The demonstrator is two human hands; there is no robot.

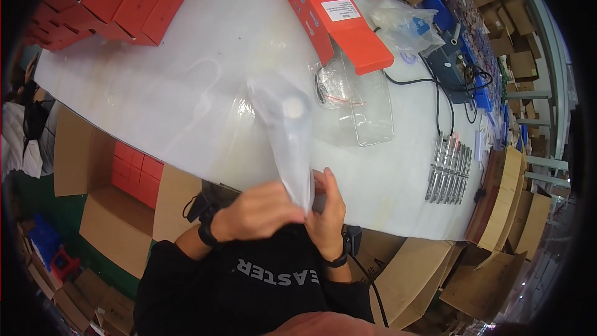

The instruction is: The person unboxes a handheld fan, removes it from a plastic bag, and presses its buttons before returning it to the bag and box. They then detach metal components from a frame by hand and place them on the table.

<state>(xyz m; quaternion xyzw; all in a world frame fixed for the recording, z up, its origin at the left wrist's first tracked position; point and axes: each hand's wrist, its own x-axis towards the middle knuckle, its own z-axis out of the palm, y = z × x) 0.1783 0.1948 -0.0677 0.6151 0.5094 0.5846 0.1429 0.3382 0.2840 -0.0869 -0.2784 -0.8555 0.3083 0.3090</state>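
Note:
A long translucent plastic bag [292,143] lies over the white table, its narrow near end gathered between my hands. Inside it shows a pale round shape, too blurred to name. My left hand [260,210] is closed, pinching the bag's near end. On the other side of that end, my right hand [327,214] grips it between thumb and fingers, with the other fingers bent upward. Just beyond the bag to the right sits a clear plastic tray [373,118], with a small clear packet [336,84] holding a dark cable in it.
An open red box [339,15] lies partly over the tray. Red boxes [124,6] are stacked at far left. Several metal parts [449,169] stand in rows at right, near a dark device [451,68] with black cables. An open carton [118,211] with red boxes is at lower left.

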